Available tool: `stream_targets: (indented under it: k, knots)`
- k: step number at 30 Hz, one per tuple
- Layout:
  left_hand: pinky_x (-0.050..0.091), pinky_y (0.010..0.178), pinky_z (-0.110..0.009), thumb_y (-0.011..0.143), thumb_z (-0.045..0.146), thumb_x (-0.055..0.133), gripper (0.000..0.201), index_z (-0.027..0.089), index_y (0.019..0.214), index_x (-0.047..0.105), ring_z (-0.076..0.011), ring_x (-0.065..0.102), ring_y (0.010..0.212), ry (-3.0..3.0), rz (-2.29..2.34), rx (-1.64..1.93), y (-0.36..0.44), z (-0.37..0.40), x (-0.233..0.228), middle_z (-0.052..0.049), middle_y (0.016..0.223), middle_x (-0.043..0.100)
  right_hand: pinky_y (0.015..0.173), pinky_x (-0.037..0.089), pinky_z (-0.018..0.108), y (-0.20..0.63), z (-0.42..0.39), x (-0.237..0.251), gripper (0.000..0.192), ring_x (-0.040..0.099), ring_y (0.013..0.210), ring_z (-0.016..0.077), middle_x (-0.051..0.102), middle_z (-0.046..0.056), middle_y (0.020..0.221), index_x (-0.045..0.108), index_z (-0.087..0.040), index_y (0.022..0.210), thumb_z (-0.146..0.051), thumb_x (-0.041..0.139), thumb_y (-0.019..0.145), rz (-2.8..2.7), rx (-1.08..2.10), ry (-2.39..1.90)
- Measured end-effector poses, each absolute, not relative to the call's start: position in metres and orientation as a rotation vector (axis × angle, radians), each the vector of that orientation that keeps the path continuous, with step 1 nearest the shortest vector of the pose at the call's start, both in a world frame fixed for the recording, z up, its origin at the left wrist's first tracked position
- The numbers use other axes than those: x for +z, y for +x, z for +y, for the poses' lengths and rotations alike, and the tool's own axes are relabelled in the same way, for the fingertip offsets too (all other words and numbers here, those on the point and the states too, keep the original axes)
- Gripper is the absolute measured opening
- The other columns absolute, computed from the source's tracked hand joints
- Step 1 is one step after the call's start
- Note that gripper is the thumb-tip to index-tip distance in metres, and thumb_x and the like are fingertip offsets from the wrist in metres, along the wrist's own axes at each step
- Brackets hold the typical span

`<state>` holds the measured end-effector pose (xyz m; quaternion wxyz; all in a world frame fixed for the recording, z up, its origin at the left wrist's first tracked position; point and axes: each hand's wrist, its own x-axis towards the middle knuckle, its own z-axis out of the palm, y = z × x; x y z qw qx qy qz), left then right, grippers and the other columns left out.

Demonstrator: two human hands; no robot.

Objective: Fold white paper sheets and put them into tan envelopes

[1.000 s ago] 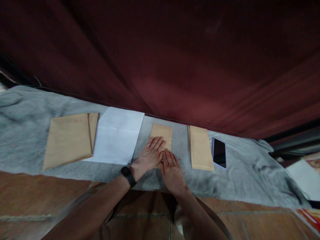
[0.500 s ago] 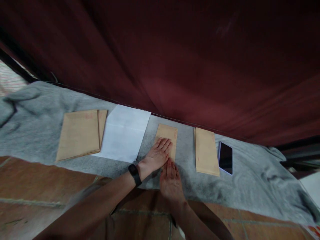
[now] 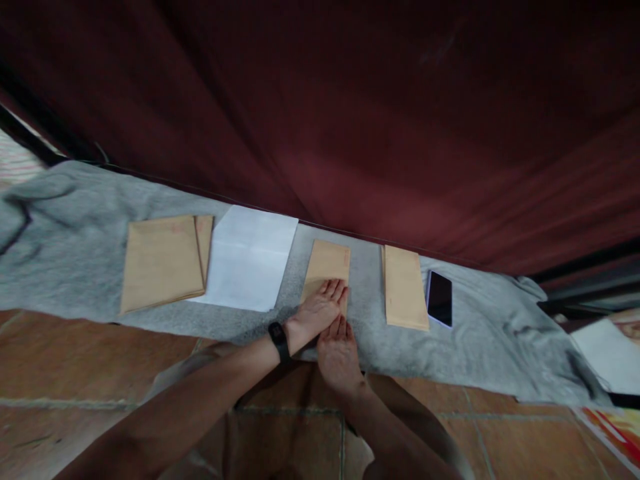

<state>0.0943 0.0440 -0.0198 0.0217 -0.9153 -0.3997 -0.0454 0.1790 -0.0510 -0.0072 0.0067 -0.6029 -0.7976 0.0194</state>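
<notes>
A small brown paper envelope with faint red print near its right edge lies in front of me on the grey cloth. My left hand, with a black band on its wrist, rests flat across the envelope's lower part, fingers stretched out. Just below it, my right hand lies flat at the envelope's near end, its fingers straight and close to the left hand. Both hands hide the envelope's lower edge. Neither grips anything.
Larger brown envelopes lie stacked at left, beside white paper. Right of my hands are narrow brown envelopes and a phone. The grey cloth borders a dark red fabric behind and tiled floor in front.
My left hand has shifted slightly towards me and to the right on the envelope. The right hand stays at its near end. The whole view has shifted a little.
</notes>
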Motion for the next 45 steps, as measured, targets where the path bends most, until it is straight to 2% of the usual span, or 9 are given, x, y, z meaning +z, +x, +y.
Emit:
stream_targets:
  k: [6, 12, 17, 23, 28, 35, 39, 42, 45]
  knots:
    - [0.035, 0.123, -0.043, 0.088, 0.004, 0.038, 0.063, 0.009, 0.151, 0.047, -0.0249, 0.040, 0.149, -2.873, -1.271, -0.184, 0.094, 0.044, -0.019, -0.018, 0.158, 0.047, 0.103, 0.050, 0.057, 0.178, -0.050, -0.003, 0.044, 0.063, 0.126, 0.0402, 0.060, 0.036, 0.133, 0.065, 0.004, 0.129, 0.001, 0.047, 0.090, -2.506, 0.085, -1.890]
    - [0.034, 0.123, -0.042, 0.090, 0.006, 0.038, 0.060, 0.008, 0.149, 0.048, -0.0260, 0.040, 0.149, -2.895, -1.284, -0.166, 0.093, 0.043, -0.016, -0.019, 0.159, 0.046, 0.098, 0.053, 0.049, 0.183, -0.048, 0.008, 0.036, 0.064, 0.120, 0.0363, 0.067, 0.033, 0.125, 0.070, 0.001, 0.121, -0.002, 0.051, 0.091, -2.533, -0.014, -1.870]
    - [0.029, 0.124, -0.044, 0.095, 0.009, 0.038, 0.056, 0.016, 0.149, 0.047, -0.0221, 0.039, 0.149, -2.958, -1.258, -0.180, 0.085, 0.046, -0.007, -0.015, 0.159, 0.046, 0.088, 0.055, 0.038, 0.199, -0.039, 0.021, 0.027, 0.069, 0.100, 0.0262, 0.070, 0.020, 0.119, 0.072, -0.011, 0.110, -0.010, 0.048, 0.098, -2.477, 0.063, -1.884]
    - [0.021, 0.126, -0.048, 0.101, 0.020, 0.038, 0.052, 0.022, 0.152, 0.045, -0.0207, 0.033, 0.153, -2.951, -1.363, -0.244, 0.067, 0.056, -0.008, -0.008, 0.164, 0.039, 0.087, 0.052, 0.030, 0.214, -0.021, 0.023, 0.022, 0.068, 0.097, 0.0192, 0.069, 0.007, 0.114, 0.067, -0.021, 0.110, -0.016, 0.047, 0.100, -2.345, 0.224, -1.889]
    - [0.021, 0.126, -0.053, 0.103, 0.036, 0.039, 0.050, 0.021, 0.150, 0.049, -0.0268, 0.033, 0.153, -2.785, -1.532, -0.443, 0.063, 0.069, -0.019, -0.011, 0.162, 0.043, 0.087, 0.051, 0.028, 0.214, -0.011, 0.022, 0.021, 0.068, 0.097, 0.0177, 0.069, 0.007, 0.112, 0.066, -0.021, 0.111, -0.017, 0.047, 0.101, -2.318, 0.237, -1.912]
    - [0.028, 0.124, -0.050, 0.102, 0.040, 0.041, 0.056, 0.014, 0.151, 0.047, -0.0302, 0.031, 0.154, -2.662, -1.733, -0.565, 0.067, 0.083, -0.021, -0.017, 0.163, 0.040, 0.081, 0.052, 0.026, 0.217, -0.001, 0.014, 0.021, 0.069, 0.094, 0.0186, 0.070, 0.006, 0.111, 0.068, -0.022, 0.105, -0.016, 0.048, 0.099, -2.202, 0.244, -1.918]
    - [0.028, 0.123, -0.050, 0.099, 0.040, 0.046, 0.058, 0.009, 0.149, 0.048, -0.0343, 0.031, 0.153, -2.544, -1.902, -0.544, 0.070, 0.083, -0.021, -0.023, 0.162, 0.037, 0.080, 0.051, 0.025, 0.228, 0.008, 0.010, 0.024, 0.070, 0.093, 0.0180, 0.071, 0.008, 0.112, 0.068, -0.020, 0.113, -0.017, 0.051, 0.097, -2.016, 0.296, -1.970]
    - [0.031, 0.121, -0.050, 0.097, 0.039, 0.050, 0.059, 0.009, 0.148, 0.048, -0.0354, 0.034, 0.152, -2.563, -1.961, -0.498, 0.071, 0.081, -0.020, -0.024, 0.162, 0.038, 0.078, 0.051, 0.025, 0.236, 0.016, 0.007, 0.027, 0.071, 0.090, 0.0187, 0.074, 0.009, 0.104, 0.071, -0.018, 0.113, -0.016, 0.051, 0.095, -1.844, 0.432, -1.997]
    - [0.033, 0.120, -0.051, 0.095, 0.036, 0.052, 0.058, 0.013, 0.147, 0.049, -0.0355, 0.032, 0.152, -2.578, -1.992, -0.524, 0.072, 0.077, -0.022, -0.021, 0.162, 0.038, 0.076, 0.050, 0.025, 0.242, 0.023, 0.003, 0.027, 0.071, 0.085, 0.0186, 0.076, 0.006, 0.091, 0.075, -0.018, 0.106, -0.018, 0.050, 0.094, -1.687, 0.700, -1.920]
